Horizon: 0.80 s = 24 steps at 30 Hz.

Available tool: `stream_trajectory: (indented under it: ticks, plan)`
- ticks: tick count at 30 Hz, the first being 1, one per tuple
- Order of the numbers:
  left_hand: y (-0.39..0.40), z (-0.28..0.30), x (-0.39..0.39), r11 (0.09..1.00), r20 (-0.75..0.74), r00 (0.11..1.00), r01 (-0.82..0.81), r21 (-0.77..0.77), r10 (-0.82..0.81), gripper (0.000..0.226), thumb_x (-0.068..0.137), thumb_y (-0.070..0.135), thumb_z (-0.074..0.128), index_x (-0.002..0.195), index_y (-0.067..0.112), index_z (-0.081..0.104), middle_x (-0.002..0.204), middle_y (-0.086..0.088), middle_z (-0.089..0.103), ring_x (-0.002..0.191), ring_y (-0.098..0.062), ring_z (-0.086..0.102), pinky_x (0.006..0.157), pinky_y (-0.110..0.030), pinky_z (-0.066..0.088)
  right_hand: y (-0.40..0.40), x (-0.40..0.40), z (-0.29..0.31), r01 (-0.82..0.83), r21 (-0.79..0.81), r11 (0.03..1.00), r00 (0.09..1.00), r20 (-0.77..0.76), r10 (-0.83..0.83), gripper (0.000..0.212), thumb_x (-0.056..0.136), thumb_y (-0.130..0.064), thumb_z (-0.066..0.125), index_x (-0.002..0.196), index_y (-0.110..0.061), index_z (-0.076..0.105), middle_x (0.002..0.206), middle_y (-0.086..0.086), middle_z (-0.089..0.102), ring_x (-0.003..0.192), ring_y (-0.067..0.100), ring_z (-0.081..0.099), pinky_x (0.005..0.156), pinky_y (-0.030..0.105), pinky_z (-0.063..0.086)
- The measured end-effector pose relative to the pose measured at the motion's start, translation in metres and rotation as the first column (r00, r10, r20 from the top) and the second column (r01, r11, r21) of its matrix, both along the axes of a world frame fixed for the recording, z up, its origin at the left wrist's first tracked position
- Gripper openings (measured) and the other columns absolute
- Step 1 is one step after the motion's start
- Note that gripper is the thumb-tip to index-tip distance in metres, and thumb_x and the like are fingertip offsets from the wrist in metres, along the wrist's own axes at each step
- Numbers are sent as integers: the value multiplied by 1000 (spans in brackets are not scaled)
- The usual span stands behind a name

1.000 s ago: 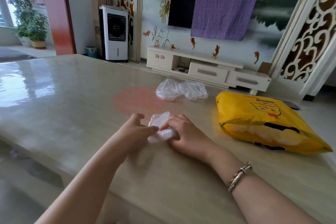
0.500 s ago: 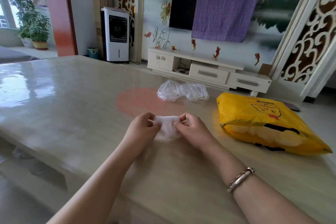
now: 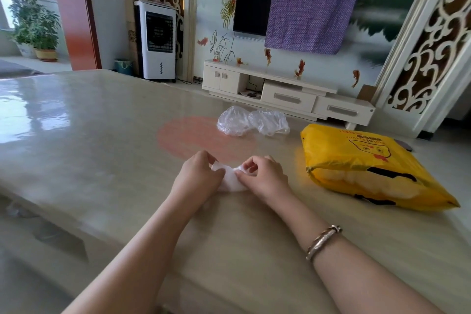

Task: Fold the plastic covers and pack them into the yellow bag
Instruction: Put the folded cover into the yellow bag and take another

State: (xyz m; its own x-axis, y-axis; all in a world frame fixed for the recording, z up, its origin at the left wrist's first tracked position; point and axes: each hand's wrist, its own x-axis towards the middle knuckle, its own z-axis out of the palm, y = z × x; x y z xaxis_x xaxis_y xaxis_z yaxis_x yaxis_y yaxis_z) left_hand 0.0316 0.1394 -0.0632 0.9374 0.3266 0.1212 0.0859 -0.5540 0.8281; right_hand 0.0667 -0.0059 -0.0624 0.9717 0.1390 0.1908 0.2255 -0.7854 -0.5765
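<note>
A small white plastic cover (image 3: 230, 178) lies on the table between my hands. My left hand (image 3: 197, 176) pinches its left side and my right hand (image 3: 263, 177) pinches its right side, fingers curled over it. Much of the cover is hidden under my fingers. Two more crumpled clear plastic covers (image 3: 252, 123) lie side by side farther back on the table. The yellow bag (image 3: 367, 166) lies flat to the right of my hands, bulging with white contents.
The glossy beige table (image 3: 89, 140) stretches far to the left and has a round pink mark behind my hands. Its front edge runs below my forearms. A dark flat object (image 3: 405, 146) peeks out behind the bag.
My hands drew the cover from a bunched wad into a flatter piece held at both ends. They have shifted slightly away from me on the table.
</note>
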Motion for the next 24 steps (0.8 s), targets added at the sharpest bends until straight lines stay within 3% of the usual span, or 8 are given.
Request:
stream_trajectory:
  ticks: [2,4,8,12,15,18,20,24]
  plan:
    - [0,-1,-2,1000,5,1000,-1,-3,1,17,89,26,62,102,21,54,103,-2,64,89,-21,63,75,-30,49,-3,0,-1,-72,76,994,997,13,71,16,85,-34,68,81,-24,56,97,-2,54,97,18,56,86,30,45]
    - [0,-1,-6,999,37,999,2,-35,-1,19,90,30,62,104,21,54,98,-1,65,85,-19,62,69,-28,45,-7,-3,3,-145,216,965,989,2,148,16,86,-27,69,81,-20,56,85,-3,57,77,11,55,68,19,44]
    - [-1,1,-13,995,118,992,54,-86,-44,26,88,37,65,106,23,55,94,5,59,79,-11,56,59,-23,40,-22,-12,23,-216,435,874,961,-63,269,12,94,-17,60,100,-12,51,77,-1,54,60,1,51,54,10,39]
    - [-8,2,-13,993,141,983,115,20,-116,16,88,32,67,100,24,61,94,8,62,71,-3,52,59,-18,37,-57,-23,36,-271,383,883,948,-54,314,21,96,-5,49,94,-24,40,82,-2,47,66,8,44,60,21,37]
    - [-25,5,-13,979,166,967,178,98,-193,8,90,21,61,98,22,65,102,7,63,70,-4,52,60,-14,37,-98,-34,41,-238,323,916,969,18,246,28,91,8,45,80,-18,51,74,-2,48,59,10,37,53,18,32]
    - [-50,11,-12,938,158,929,315,144,-336,10,92,20,60,96,27,65,108,8,57,87,-8,58,65,-13,39,-145,-42,43,-142,283,949,990,55,132,36,90,8,45,72,-19,60,73,1,60,61,15,43,57,25,35]
    - [-69,15,-9,895,156,886,409,175,-436,10,91,21,62,95,31,65,114,9,54,103,-12,57,78,-21,40,-172,-44,41,-71,237,969,996,70,56,33,92,3,47,78,-21,65,84,4,64,66,14,48,62,26,39]
    - [-115,16,6,840,140,836,497,218,-530,17,92,21,62,102,30,71,133,3,47,128,-15,46,98,-19,31,-202,-43,31,-18,13,1000,990,142,16,23,97,-11,49,109,-22,65,112,-5,57,98,6,54,78,6,38]
